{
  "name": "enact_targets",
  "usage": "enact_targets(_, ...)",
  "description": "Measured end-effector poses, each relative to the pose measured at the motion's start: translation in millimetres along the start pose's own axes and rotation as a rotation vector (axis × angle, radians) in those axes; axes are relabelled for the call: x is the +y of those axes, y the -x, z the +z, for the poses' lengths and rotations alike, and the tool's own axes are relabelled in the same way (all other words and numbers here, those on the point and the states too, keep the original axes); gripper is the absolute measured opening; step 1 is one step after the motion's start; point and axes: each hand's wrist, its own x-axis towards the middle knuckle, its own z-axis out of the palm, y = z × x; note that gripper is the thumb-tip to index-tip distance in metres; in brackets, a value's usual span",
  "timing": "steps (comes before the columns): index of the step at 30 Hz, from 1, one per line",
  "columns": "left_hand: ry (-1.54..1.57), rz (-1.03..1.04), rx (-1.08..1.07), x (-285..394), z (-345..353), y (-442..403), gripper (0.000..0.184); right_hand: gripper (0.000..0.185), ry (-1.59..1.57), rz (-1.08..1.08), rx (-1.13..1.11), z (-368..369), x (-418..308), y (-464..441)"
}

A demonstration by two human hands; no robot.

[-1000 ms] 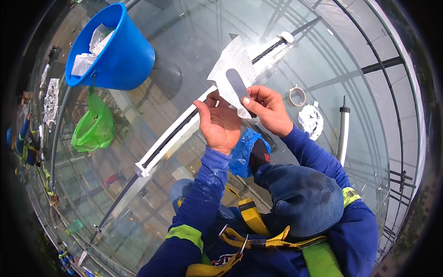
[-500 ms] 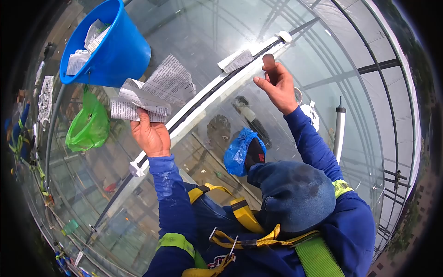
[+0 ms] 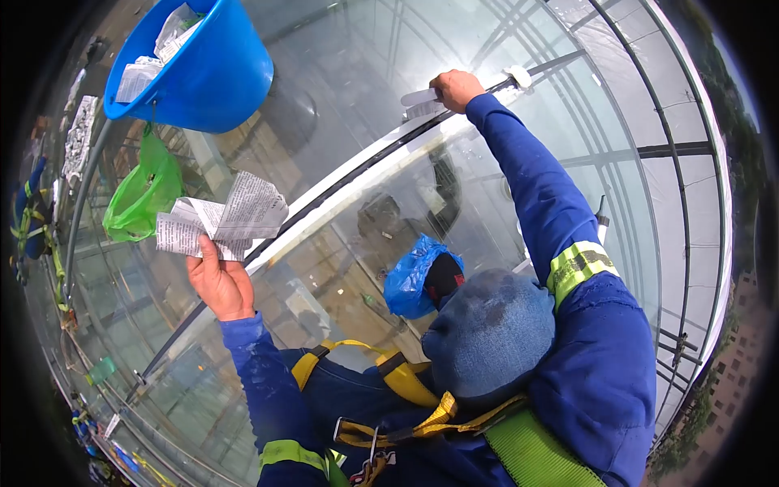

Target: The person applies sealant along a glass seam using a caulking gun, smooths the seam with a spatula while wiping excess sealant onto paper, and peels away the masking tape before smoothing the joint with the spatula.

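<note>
My left hand [image 3: 221,282] pinches folded sheets of newspaper [image 3: 253,208] between thumb and fingers, above the glass. Farther out, my right hand [image 3: 459,89] is closed at the pale strip along the black glass joint [image 3: 357,169]. A flat, round-ended spatula [image 3: 417,98] sticks out to the left of its fingers; its grip is hidden in the hand. Just beneath the spatula, a small piece of printed paper [image 3: 423,109] lies by the joint. A white lump [image 3: 519,76] sits on the joint beyond my right hand.
A blue bucket [image 3: 235,77] with crumpled newspaper stands at upper left, a green plastic bag [image 3: 150,187] hanging below it. My foot wears a blue plastic cover [image 3: 406,286] on the glass panel. A white-barrelled tube [image 3: 601,221] is partly behind my right arm.
My right hand has reached forward and left, down to the joint, with the spatula now beside the paper piece. My left hand has shifted left and slightly down with the newspaper.
</note>
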Motion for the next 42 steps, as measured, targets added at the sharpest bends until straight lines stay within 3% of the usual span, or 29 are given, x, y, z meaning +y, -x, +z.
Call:
enact_targets(7, -0.111, 0.023, -0.055, 36, -54, 11, 0.025, 0.023, -0.156, -0.067, 0.102, -39, 16, -4)
enact_targets(12, -0.206, 0.042, 0.108, 70, -59, 54, 0.033, 0.026, -0.908, -0.041, -0.002, -86, 3, -45)
enact_targets(15, -0.119, 0.043, 0.136, 88, -43, 57, 0.036, 0.019, -1.234, -0.183, -0.101, -138, -46, -47)
enact_targets(20, 0.013, -0.075, 0.051, 99, 9, 3, 0.033, 0.020, -1.454, -0.438, -0.125, -182, -108, -61)
enact_targets(24, -0.012, -0.074, -0.073, 93, 30, -46, 0.028, 0.026, -1.590, -0.526, -0.152, -220, -163, -47)
enact_targets(29, -0.002, 0.246, -0.097, 106, 81, -137, 0.021, 0.023, -1.639, -0.650, 0.007, -271, -198, -58)
enact_targets(31, -0.009, 0.419, -0.051, 118, 106, -194, 0.017, 0.025, -1.681, -0.697, 0.106, -285, -206, -62)
enact_targets(33, -0.064, 0.619, 0.129, 114, 124, -264, 0.016, 0.029, -1.689, -0.729, 0.211, -297, -211, -63)
enact_targets(35, -0.303, 0.305, 0.128, 120, 122, -284, 0.026, 0.025, -1.752, -0.693, 0.117, -302, -213, -63)
enact_targets(37, -0.785, 0.361, 0.637, 95, 150, -298, 0.042, 0.025, -1.794, -0.664, 0.023, -304, -216, -65)
enact_targets(39, -0.417, 0.387, 0.269, 84, 157, -275, 0.059, 0.026, -1.806, -0.612, -0.038, -307, -224, -66)
enact_targets(41, 0.141, 0.119, -0.388, 101, 167, -197, 0.063, 0.026, -1.781, -0.612, -0.120, -304, -232, -75)
enact_targets(42, 0.269, 0.051, -0.518, 103, 167, -171, 0.061, 0.026, -1.727, -0.592, -0.098, -300, -240, -76)
